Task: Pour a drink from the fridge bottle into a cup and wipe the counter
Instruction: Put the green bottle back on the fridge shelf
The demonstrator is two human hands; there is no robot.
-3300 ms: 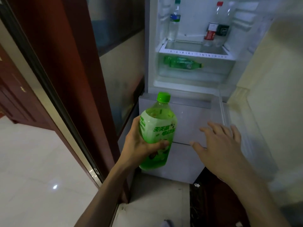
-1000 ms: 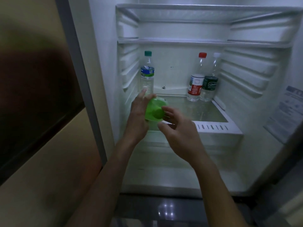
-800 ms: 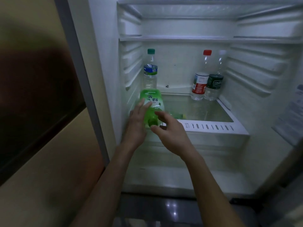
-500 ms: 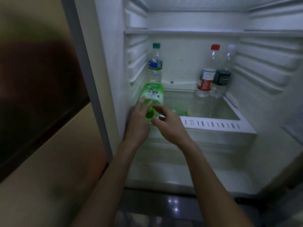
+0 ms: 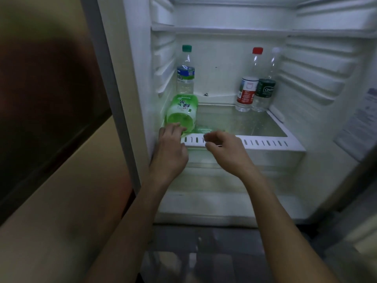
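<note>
at the far left the fridge's inner side wall is seen, and the green bottle is laid on its side close beside it, on the glass shelf, base turned to the near edge and neck pointing to the far wall. it is probably laid flat and tucked to the left so that it cannot tip and so that the shelf's middle is kept free. the left hand is held at the shelf's near left corner; its fingers are kept together, bent, with their tips set against the bottle's base and not wrapped round it. this is judged to be a steadying or pushing touch, since a round bottle on glass is apt to roll.

just behind the green bottle a clear bottle with a dark green cap is stood upright. a second green bottle is dimly seen through the glass, below the shelf.

the right hand is held over the shelf's slotted white front rim, fingers loosely curled, nothing held in them; it is likely kept near as a guard. at the far right a red-capped bottle and a dark-labelled bottle are stood touching. no cup is in view.
</note>
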